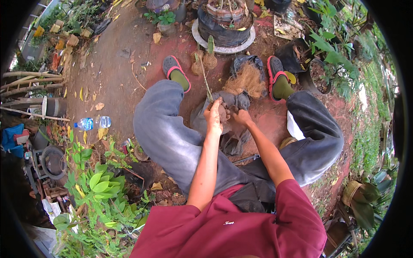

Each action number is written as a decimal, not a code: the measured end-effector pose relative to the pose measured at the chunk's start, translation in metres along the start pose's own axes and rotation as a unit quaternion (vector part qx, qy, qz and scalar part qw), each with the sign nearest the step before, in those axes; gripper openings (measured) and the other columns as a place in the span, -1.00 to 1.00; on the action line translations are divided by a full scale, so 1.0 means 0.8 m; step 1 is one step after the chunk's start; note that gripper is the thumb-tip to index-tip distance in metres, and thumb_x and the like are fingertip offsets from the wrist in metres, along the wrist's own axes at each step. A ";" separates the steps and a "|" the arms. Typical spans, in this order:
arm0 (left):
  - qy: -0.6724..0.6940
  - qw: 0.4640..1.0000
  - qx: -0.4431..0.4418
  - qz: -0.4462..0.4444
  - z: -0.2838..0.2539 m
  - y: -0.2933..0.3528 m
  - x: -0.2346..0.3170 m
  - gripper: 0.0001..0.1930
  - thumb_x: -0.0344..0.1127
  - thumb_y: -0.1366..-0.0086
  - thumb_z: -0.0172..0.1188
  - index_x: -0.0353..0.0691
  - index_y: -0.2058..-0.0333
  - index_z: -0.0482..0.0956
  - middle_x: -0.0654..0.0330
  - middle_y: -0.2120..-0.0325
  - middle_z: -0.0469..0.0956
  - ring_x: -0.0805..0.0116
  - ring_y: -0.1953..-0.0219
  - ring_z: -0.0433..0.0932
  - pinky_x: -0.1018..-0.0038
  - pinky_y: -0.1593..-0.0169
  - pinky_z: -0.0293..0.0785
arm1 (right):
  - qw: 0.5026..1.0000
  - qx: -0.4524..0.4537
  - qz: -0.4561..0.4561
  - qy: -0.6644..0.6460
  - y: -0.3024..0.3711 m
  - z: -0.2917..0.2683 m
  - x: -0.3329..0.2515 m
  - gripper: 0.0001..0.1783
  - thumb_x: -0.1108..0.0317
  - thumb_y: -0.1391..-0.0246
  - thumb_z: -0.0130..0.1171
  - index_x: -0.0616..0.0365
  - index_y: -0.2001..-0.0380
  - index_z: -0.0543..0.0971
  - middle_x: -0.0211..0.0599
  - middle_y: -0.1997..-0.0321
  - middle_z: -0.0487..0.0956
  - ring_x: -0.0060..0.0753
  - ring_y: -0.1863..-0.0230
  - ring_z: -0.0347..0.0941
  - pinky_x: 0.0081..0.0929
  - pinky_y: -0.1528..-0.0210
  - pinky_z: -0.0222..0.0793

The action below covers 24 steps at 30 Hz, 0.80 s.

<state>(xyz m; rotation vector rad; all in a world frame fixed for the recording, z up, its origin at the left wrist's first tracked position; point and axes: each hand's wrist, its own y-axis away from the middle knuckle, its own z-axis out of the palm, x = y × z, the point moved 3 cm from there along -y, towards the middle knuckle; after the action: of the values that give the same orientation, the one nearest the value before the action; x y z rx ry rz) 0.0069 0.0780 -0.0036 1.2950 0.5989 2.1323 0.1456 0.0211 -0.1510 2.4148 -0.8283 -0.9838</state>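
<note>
Between my legs, my left hand (213,117) is closed around a brown clump of soil (223,113). A thin pale stem (204,75) rises from that hand and points away from me. My right hand (242,117) is close beside the clump, its fingers bent at dark plastic; what they grip is hidden. Grey-black plastic bags (198,118) lie under and around both hands. Just beyond, a tuft of brown coconut fibre (247,81) rests by a black plastic bag (241,63). Two small fibre-wrapped balls, one with a green leaf (210,45), sit past the stem.
A large pot wrapped in black plastic (224,34) stands ahead on a pale round base. Two plastic bottles (86,124) lie on the soil at left. Black pots (297,55) are at right, and leafy plants (101,182) grow at lower left.
</note>
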 end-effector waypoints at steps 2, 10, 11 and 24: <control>-0.008 1.000 0.006 -0.004 -0.001 0.003 0.000 -0.76 -0.20 -0.12 0.33 -0.19 0.37 0.51 0.20 0.47 0.54 0.38 0.68 0.49 0.46 0.66 0.41 | 0.999 -0.016 -0.013 -0.035 0.003 -0.012 0.005 -0.41 -0.03 -0.08 0.11 0.39 0.18 0.58 0.19 0.18 0.59 0.13 0.05 0.52 -0.18 0.04 0.45; -0.132 0.991 0.007 0.007 -0.002 0.009 -0.007 -0.65 -0.12 -0.08 0.38 -0.27 0.38 0.51 0.18 0.53 0.56 0.37 0.71 0.50 0.47 0.68 0.41 | 0.954 -0.071 -0.107 -0.272 0.069 -0.116 -0.021 -0.59 0.10 -0.18 0.08 0.29 0.23 0.60 -0.41 0.46 0.55 -0.59 0.41 0.45 -0.51 0.37 0.40; -0.157 0.988 0.006 0.008 -0.002 0.011 -0.007 -0.64 -0.10 -0.08 0.38 -0.28 0.38 0.50 0.18 0.55 0.55 0.37 0.71 0.50 0.47 0.68 0.41 | 0.949 -0.089 -0.099 -0.286 0.079 -0.124 -0.023 -0.60 0.09 -0.19 0.09 0.26 0.18 0.59 -0.41 0.41 0.56 -0.58 0.39 0.46 -0.50 0.36 0.41; -0.186 0.953 -0.210 0.115 0.022 0.072 -0.014 -0.69 -0.29 -0.07 0.39 -0.34 0.24 0.62 0.21 0.35 0.63 0.42 0.35 0.59 0.49 0.24 0.52 | 0.875 -0.034 -0.221 -0.429 0.183 -0.149 -0.033 -0.60 0.24 -0.13 0.17 0.23 0.01 0.51 -0.38 0.13 0.58 -0.53 0.19 0.47 -0.49 0.18 0.42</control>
<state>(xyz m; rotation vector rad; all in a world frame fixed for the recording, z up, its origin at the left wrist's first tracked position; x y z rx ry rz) 0.0135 0.0292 0.0331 1.5108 -0.1630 1.9673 0.1624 -0.0539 0.0235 2.0865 -0.4482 -2.3048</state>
